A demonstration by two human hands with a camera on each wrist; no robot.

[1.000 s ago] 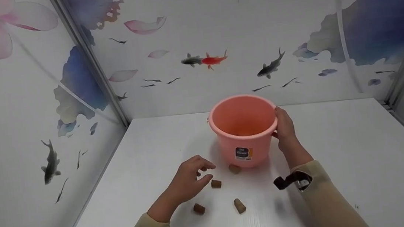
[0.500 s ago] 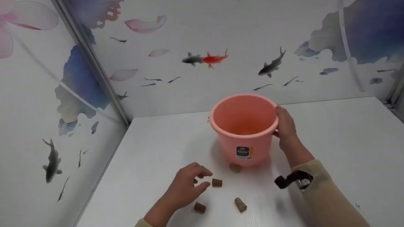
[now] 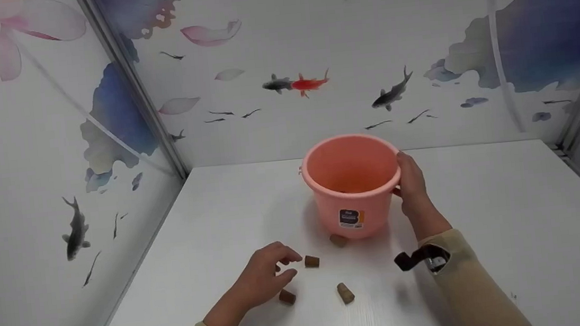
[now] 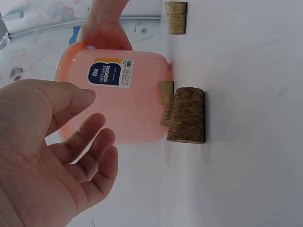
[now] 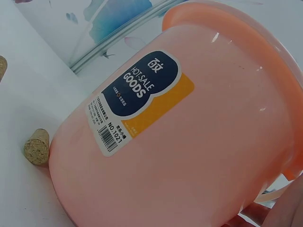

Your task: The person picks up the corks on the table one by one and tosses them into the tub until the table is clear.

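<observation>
A pink plastic bucket (image 3: 353,215) stands on the white table, tilted slightly, with a dark label on its side. My right hand (image 3: 413,180) grips it at the right, just below the rim. Several brown corks lie on the near side of the bucket: one cork (image 3: 338,240) by its base, another (image 3: 312,261) just beyond my left fingertips. My left hand (image 3: 261,277) hovers with fingers loosely bent and nothing between them, partly above a cork (image 3: 287,297). In the left wrist view, a large cork (image 4: 187,116) lies past the fingers.
One more cork (image 3: 345,293) lies nearer the front of the table (image 3: 484,192). White panels (image 3: 244,130) printed with fish and flowers enclose the back and sides. The bucket's inner floor is only partly visible.
My left hand has drawn back toward the near left, from beside the middle cork to above the lower left one. The right hand and bucket stay in place.
</observation>
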